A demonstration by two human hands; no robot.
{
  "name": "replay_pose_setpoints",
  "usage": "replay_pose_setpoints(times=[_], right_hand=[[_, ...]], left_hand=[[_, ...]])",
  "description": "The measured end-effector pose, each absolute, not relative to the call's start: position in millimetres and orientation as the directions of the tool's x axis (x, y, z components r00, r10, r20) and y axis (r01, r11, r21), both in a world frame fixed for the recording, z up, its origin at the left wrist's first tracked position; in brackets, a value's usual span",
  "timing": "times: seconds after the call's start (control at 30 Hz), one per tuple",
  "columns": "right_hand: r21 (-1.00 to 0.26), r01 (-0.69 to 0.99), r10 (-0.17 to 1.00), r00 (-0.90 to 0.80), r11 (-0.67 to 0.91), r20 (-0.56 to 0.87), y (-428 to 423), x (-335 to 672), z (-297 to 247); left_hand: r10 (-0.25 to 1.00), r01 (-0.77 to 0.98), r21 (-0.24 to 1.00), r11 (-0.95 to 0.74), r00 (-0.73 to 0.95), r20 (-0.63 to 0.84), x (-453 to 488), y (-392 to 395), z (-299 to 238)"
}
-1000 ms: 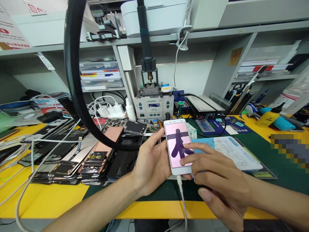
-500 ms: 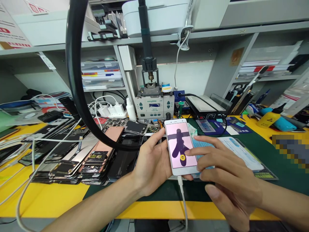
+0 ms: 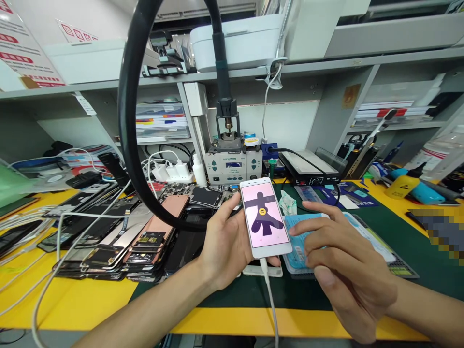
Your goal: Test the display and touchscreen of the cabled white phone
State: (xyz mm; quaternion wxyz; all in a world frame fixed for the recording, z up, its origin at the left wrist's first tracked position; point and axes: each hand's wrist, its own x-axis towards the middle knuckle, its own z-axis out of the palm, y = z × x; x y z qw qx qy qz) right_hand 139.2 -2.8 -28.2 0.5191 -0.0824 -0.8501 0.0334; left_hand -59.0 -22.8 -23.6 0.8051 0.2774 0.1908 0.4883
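A white smartphone (image 3: 266,217) rests in my left hand (image 3: 224,246), the thumb along its left edge and fingers beneath. Its lit pink screen carries dark purple bands and a small yellow round icon. From its bottom edge hangs a plugged-in white charging cable (image 3: 270,295). My right hand (image 3: 348,261) hovers just right of the phone, fingers apart and bent, holding nothing; the index fingertip is close to the screen's right edge. Below lie another white phone (image 3: 263,269), partly hidden, and a blue packet (image 3: 300,241).
Stacks of opened phones (image 3: 145,241) cover the left of the bench. A thick black hose (image 3: 126,96) loops down in front of them. Behind stands a hot-air rework station (image 3: 234,166). Yellow bottle (image 3: 404,183) and a blurred-out object (image 3: 442,232) lie to the right.
My right hand has drawn back slightly from the screen to the right. More dark area and a shifted yellow icon show on the screen. The phone sits a little further left in view.
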Motion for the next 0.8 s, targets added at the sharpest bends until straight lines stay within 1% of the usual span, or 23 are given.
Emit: replay_pose_setpoints(times=[0.13, 0.27, 0.47, 0.8], right_hand=[[-0.150, 0.100, 0.180, -0.446, 0.984, 0.877, -2.8, 138.9, -28.4], [-0.146, 0.091, 0.171, -0.445, 0.985, 0.879, -3.2, 140.0, -30.4], [-0.162, 0.095, 0.187, -0.439, 0.982, 0.879, -3.0, 140.5, -33.9], [-0.165, 0.095, 0.190, -0.443, 0.982, 0.876, -3.8, 138.9, -34.4]], left_hand=[[0.884, -0.662, 0.657, 0.360, 0.468, -0.012, -59.1, -21.7, -24.7], [0.889, -0.652, 0.672, 0.350, 0.457, -0.020, -58.2, -22.3, -26.0], [0.903, -0.666, 0.665, 0.337, 0.428, -0.030, -57.2, -22.4, -24.3], [0.899, -0.674, 0.655, 0.342, 0.438, -0.019, -56.9, -23.3, -24.8]])
